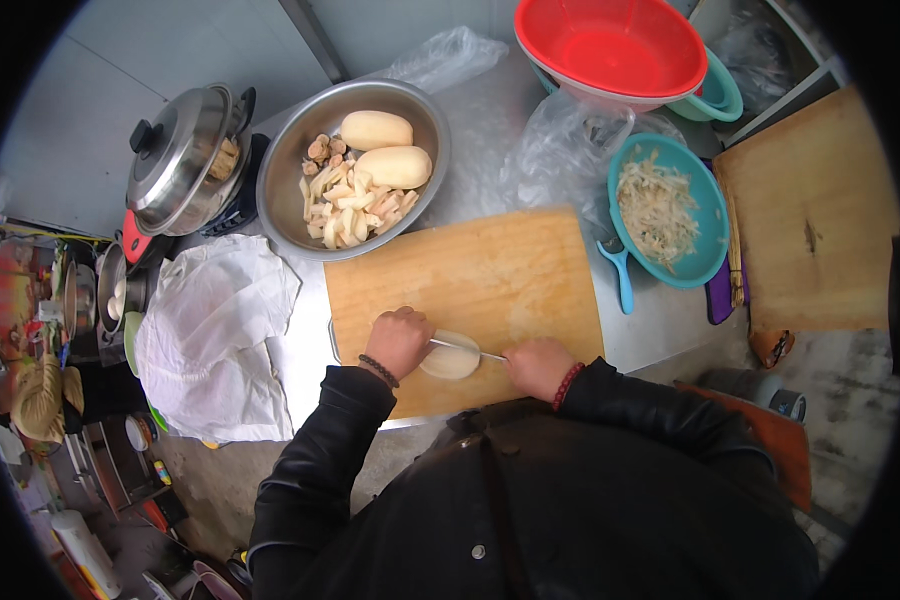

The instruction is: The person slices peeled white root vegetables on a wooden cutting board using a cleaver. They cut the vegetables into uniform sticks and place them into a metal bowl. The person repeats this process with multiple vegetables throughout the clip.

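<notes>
Lotus root piece (pixel 450 360) lies on our cutting board (pixel 470 290); left hand (pixel 398 340) grips it, right hand (pixel 538 366) grasps the knife (pixel 465 348). At 11 o'clock, the steel bowl (pixel 290 170) holds cut strips and two whole pieces left.

- Left hand (pixel 400 340): curled into a loose fist, knuckles up, fingers pressing downward; dark bead bracelet at the wrist.
- Right hand (pixel 538 366): closed in a grip, thumb side pointing toward the left hand; red bead bracelet at the wrist.
- Both forearms in black sleeves, entering from the lower edge, elbows bent, angling inward.
- Hands near each other, not touching.
</notes>
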`<state>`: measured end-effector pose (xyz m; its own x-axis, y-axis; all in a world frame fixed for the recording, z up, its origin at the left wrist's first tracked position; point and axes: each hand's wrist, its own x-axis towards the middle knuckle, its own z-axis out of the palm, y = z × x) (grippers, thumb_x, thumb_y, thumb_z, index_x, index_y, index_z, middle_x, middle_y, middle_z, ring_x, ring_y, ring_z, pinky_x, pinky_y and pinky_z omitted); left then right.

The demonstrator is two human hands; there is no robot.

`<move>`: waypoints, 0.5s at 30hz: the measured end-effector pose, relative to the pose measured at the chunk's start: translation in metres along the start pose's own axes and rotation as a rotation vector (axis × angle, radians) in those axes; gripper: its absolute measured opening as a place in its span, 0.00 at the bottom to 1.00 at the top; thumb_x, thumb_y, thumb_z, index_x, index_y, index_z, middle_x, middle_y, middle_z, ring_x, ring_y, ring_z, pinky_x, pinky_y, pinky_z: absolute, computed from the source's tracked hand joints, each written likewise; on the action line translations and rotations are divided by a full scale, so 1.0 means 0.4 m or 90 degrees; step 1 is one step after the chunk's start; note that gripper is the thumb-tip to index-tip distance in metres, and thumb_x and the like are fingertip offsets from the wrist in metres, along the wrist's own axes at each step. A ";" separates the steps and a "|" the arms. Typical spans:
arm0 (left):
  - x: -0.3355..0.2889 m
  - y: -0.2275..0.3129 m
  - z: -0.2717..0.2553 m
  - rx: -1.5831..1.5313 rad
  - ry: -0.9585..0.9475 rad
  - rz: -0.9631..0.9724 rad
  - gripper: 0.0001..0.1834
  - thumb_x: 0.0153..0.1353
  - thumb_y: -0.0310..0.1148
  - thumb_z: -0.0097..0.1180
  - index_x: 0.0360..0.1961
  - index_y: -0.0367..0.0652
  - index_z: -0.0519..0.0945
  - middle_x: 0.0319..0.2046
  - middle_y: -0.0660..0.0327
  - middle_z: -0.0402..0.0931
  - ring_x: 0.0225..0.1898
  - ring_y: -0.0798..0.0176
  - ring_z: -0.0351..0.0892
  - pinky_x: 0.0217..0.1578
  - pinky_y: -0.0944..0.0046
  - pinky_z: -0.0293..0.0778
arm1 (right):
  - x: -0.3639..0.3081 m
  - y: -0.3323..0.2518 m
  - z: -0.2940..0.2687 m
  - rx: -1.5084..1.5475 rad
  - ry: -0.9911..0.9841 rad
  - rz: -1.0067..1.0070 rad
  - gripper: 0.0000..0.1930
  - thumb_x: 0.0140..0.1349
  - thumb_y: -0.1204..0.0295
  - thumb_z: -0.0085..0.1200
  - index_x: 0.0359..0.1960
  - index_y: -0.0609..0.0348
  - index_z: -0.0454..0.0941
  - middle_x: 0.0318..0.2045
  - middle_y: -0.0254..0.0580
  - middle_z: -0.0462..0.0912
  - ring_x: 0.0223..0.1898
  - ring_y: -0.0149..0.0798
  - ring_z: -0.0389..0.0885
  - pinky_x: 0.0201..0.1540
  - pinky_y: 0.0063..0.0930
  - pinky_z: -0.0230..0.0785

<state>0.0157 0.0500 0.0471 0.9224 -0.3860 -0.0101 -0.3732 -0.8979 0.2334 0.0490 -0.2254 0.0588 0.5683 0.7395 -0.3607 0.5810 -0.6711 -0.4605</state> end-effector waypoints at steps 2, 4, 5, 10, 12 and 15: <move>0.002 0.013 -0.012 0.012 0.003 -0.005 0.11 0.46 0.38 0.70 0.21 0.48 0.80 0.24 0.64 0.77 0.34 0.56 0.80 0.31 0.56 0.76 | 0.000 -0.001 -0.005 -0.001 0.023 -0.004 0.10 0.60 0.69 0.49 0.28 0.56 0.83 0.26 0.51 0.84 0.31 0.56 0.84 0.35 0.52 0.75; 0.006 0.020 -0.030 0.027 0.000 -0.018 0.11 0.45 0.37 0.71 0.21 0.49 0.79 0.23 0.64 0.76 0.32 0.57 0.79 0.30 0.56 0.75 | -0.007 -0.010 -0.011 0.005 0.047 -0.005 0.10 0.60 0.69 0.49 0.28 0.55 0.82 0.26 0.51 0.84 0.30 0.56 0.84 0.34 0.52 0.75; 0.002 0.022 -0.042 0.024 0.022 -0.014 0.11 0.44 0.37 0.71 0.21 0.50 0.79 0.23 0.65 0.76 0.32 0.57 0.79 0.30 0.56 0.75 | -0.018 -0.018 -0.013 0.013 0.063 -0.007 0.10 0.61 0.69 0.49 0.28 0.55 0.82 0.25 0.51 0.84 0.30 0.56 0.84 0.34 0.53 0.75; -0.056 0.041 -0.080 0.000 0.042 -0.026 0.11 0.43 0.35 0.71 0.21 0.49 0.78 0.22 0.65 0.75 0.32 0.57 0.79 0.30 0.57 0.75 | -0.057 -0.051 -0.028 0.035 0.078 -0.033 0.09 0.61 0.69 0.49 0.29 0.55 0.82 0.24 0.50 0.83 0.28 0.56 0.83 0.33 0.53 0.74; -0.068 0.046 -0.077 -0.005 0.048 -0.029 0.10 0.44 0.34 0.70 0.20 0.48 0.78 0.22 0.64 0.75 0.32 0.58 0.79 0.30 0.57 0.75 | -0.058 -0.061 -0.028 0.050 0.083 -0.043 0.09 0.62 0.68 0.50 0.29 0.55 0.82 0.23 0.50 0.83 0.28 0.56 0.83 0.32 0.53 0.74; -0.072 0.044 -0.061 -0.025 0.060 -0.029 0.09 0.44 0.33 0.69 0.20 0.48 0.78 0.22 0.64 0.75 0.32 0.57 0.79 0.30 0.56 0.75 | -0.054 -0.065 -0.024 0.033 0.080 -0.042 0.09 0.61 0.69 0.50 0.29 0.55 0.82 0.24 0.50 0.83 0.28 0.56 0.83 0.32 0.53 0.74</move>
<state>-0.0148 0.0505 0.0752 0.9443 -0.3218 0.0696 -0.3283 -0.9043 0.2729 0.0272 -0.2243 0.0864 0.6002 0.7675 -0.2253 0.5908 -0.6153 -0.5218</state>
